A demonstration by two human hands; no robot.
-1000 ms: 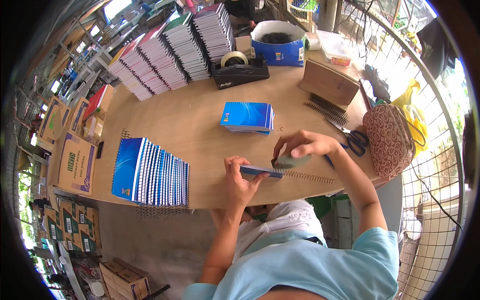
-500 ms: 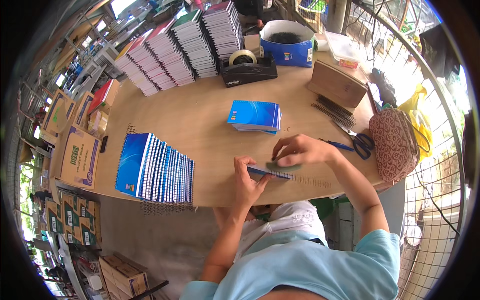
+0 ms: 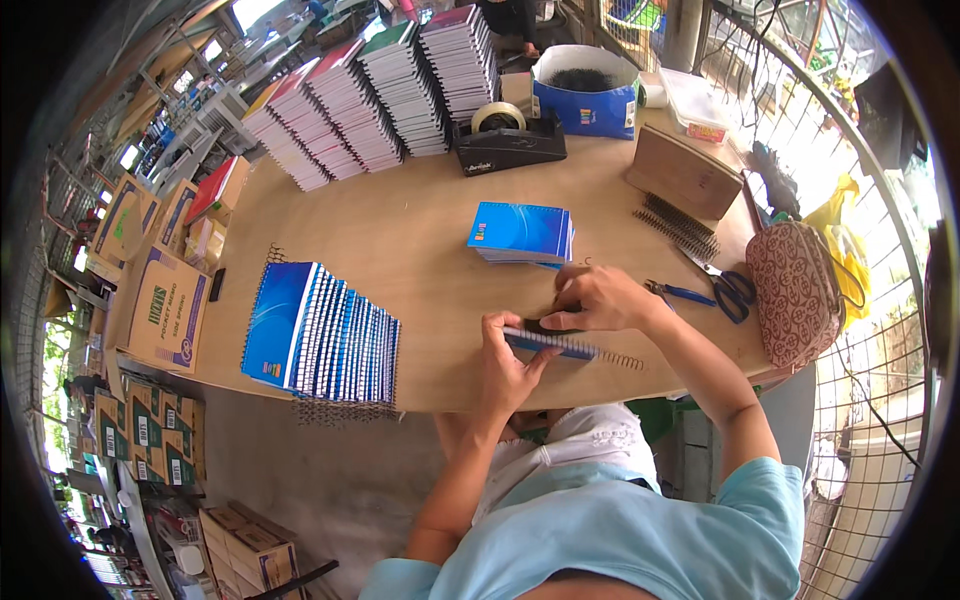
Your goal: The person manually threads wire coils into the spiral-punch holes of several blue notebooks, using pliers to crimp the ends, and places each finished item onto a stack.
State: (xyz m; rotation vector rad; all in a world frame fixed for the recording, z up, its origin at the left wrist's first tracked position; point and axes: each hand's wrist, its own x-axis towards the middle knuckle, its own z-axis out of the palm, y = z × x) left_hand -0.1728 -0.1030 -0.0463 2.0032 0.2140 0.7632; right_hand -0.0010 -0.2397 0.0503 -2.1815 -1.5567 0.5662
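Observation:
My left hand [image 3: 508, 362] grips a small blue notebook [image 3: 568, 348] at its left end, holding it on edge with its spine up. A wire coil [image 3: 624, 360] runs along the spine, and its free end sticks out past the right end. In my right hand [image 3: 606, 298], fingers curled, is a dark flat piece [image 3: 545, 328] resting against the spine; its exact kind is unclear. Just beyond lies a short pile of blue notebooks [image 3: 520, 228]. On the left, a long row of blue notebooks [image 3: 285, 325] leans together, with loose coil ends poking out.
Tall notebook stacks [image 3: 390, 85] stand at the back, beside a black tape dispenser [image 3: 510, 143] and a blue container [image 3: 585, 105] of dark coils. To the right are a wooden block [image 3: 683, 170], loose coils [image 3: 678, 228], pliers [image 3: 685, 293], scissors [image 3: 735, 295] and a patterned pouch [image 3: 795, 293].
My right hand and the dark piece have moved left along the spine. Less of the coil sticks out on the right. The whole view has shifted slightly.

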